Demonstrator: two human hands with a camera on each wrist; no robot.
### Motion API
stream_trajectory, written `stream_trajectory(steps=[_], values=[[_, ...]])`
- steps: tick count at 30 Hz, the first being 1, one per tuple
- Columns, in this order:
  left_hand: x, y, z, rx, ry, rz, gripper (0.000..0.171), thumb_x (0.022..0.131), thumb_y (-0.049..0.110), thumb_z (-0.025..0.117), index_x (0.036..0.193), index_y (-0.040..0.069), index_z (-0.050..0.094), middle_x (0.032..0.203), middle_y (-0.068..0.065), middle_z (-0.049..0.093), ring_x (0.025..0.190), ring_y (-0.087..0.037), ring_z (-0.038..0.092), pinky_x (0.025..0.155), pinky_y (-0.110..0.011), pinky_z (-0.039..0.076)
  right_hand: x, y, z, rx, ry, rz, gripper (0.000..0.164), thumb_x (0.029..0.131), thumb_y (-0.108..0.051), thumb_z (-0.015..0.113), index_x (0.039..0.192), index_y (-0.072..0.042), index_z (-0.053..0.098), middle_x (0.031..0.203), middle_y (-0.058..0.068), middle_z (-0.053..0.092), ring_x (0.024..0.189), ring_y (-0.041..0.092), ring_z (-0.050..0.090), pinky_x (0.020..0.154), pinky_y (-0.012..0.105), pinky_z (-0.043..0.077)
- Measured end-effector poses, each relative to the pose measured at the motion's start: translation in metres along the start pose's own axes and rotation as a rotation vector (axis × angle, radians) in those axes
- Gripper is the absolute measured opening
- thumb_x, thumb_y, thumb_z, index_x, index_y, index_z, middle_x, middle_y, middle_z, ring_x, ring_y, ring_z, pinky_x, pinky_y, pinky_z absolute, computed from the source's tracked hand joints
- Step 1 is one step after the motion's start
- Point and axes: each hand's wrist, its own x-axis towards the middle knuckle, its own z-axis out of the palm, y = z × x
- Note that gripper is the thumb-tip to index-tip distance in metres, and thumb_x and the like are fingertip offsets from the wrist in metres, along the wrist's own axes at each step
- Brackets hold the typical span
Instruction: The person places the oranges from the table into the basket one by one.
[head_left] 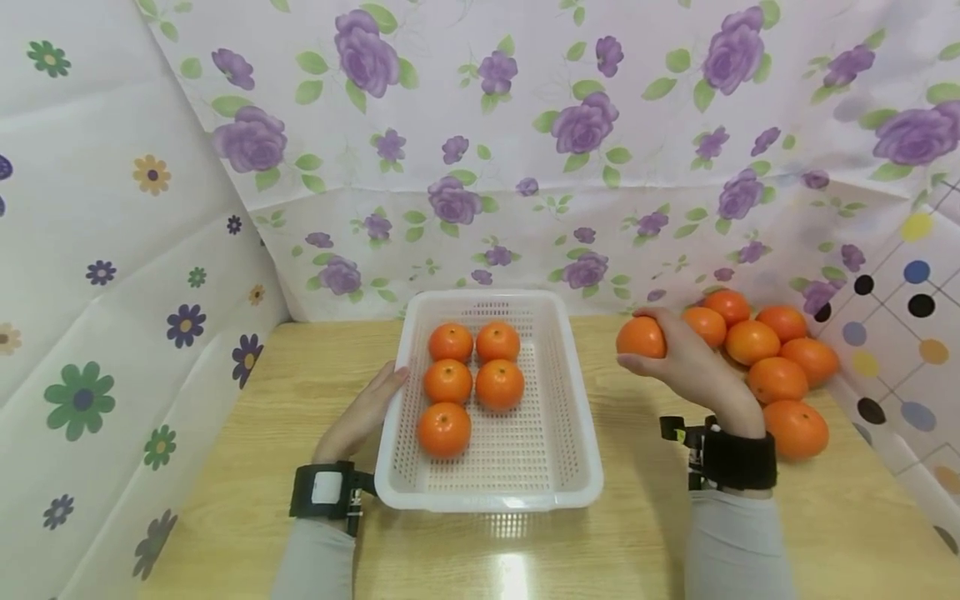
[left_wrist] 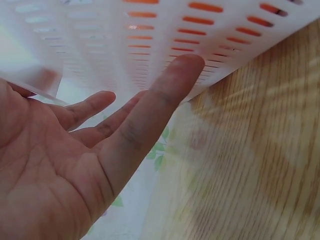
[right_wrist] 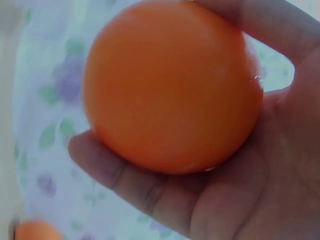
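Note:
My left hand (head_left: 369, 410) grips the left side of a white perforated plastic basket (head_left: 587, 417), with the thumb at its rim. In the left wrist view the other fingers (left_wrist: 170, 85) reach to the outer wall of the basket, fairly straight. Several mandarin oranges (head_left: 447, 382) sit inside the basket, mostly in its left and back parts. To the right of the basket, my right hand (head_left: 693, 362) holds another mandarin orange (right_wrist: 172, 87) between thumb and fingers, raised above the table. Its smooth, shiny skin fills much of the right wrist view.
A loose group of mandarin oranges (head_left: 777, 380) lies on the right of the wooden table (head_left: 637, 533), beside and beyond my right wrist. Purple-flowered sheeting (head_left: 480, 225) hangs along the back edge. Patterned sheets stand at the left and right sides.

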Motion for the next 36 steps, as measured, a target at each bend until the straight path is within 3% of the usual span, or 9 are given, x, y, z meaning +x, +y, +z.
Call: stream_trajectory(steps=[2,8,12,18,25,31,36], values=[[0.000,0.000,0.001,-0.009,0.000,-0.002,0.066,0.114,0.050,0.028,0.167,0.013,0.014,0.155,-0.028,0.042,0.130,-0.044,0.057,0.095,-0.049,0.058,0.001,-0.004,0.001,0.156,0.101,-0.028,0.078,0.097,-0.051,0.072,0.155,-0.009,0.040,0.141,0.020,0.053,0.112,0.035,0.058,0.092,0.053,0.051],[0.003,0.000,0.005,-0.028,-0.019,-0.001,0.066,0.114,0.050,0.029,0.167,0.014,0.015,0.156,-0.027,0.041,0.130,-0.044,0.057,0.095,-0.050,0.058,-0.003,-0.017,0.003,0.167,0.078,-0.079,0.077,0.097,-0.047,0.074,0.155,-0.013,0.038,0.137,0.019,0.056,0.107,0.034,0.061,0.088,0.051,0.054],[0.004,0.000,0.006,-0.011,-0.015,0.000,0.067,0.113,0.051,0.029,0.167,0.014,0.014,0.156,-0.026,0.042,0.129,-0.042,0.058,0.095,-0.048,0.059,0.004,-0.031,0.008,0.184,0.055,-0.141,0.074,0.095,-0.047,0.076,0.152,-0.014,0.040,0.137,0.016,0.056,0.108,0.032,0.061,0.089,0.049,0.054],[0.001,0.001,0.003,-0.011,-0.008,0.015,0.064,0.114,0.048,0.027,0.167,0.015,0.015,0.151,-0.029,0.046,0.124,-0.044,0.062,0.090,-0.049,0.061,0.023,-0.073,0.012,0.185,-0.053,-0.208,0.076,0.095,-0.053,0.073,0.153,-0.018,0.037,0.135,0.012,0.055,0.107,0.030,0.061,0.089,0.048,0.055],[0.001,-0.001,-0.001,-0.005,-0.008,0.025,0.064,0.114,0.048,0.027,0.166,0.013,0.015,0.149,-0.030,0.047,0.124,-0.047,0.061,0.090,-0.050,0.061,0.044,-0.117,0.032,0.168,-0.247,-0.285,0.077,0.095,-0.047,0.076,0.155,-0.016,0.039,0.140,0.009,0.051,0.115,0.025,0.058,0.096,0.044,0.053],[0.000,-0.002,-0.002,-0.003,-0.015,0.033,0.066,0.114,0.048,0.028,0.167,0.012,0.013,0.152,-0.031,0.043,0.127,-0.047,0.059,0.092,-0.050,0.060,0.055,-0.136,0.059,0.090,-0.343,-0.338,0.070,0.092,-0.034,0.082,0.146,-0.014,0.044,0.130,0.006,0.057,0.111,0.022,0.058,0.095,0.041,0.053],[0.000,-0.001,-0.002,0.000,-0.010,0.021,0.065,0.114,0.048,0.027,0.167,0.014,0.012,0.152,-0.031,0.044,0.125,-0.046,0.060,0.091,-0.050,0.060,0.059,-0.143,0.074,-0.030,-0.424,-0.295,0.060,0.089,-0.028,0.082,0.139,-0.017,0.050,0.130,0.006,0.054,0.110,0.021,0.058,0.096,0.039,0.053]])
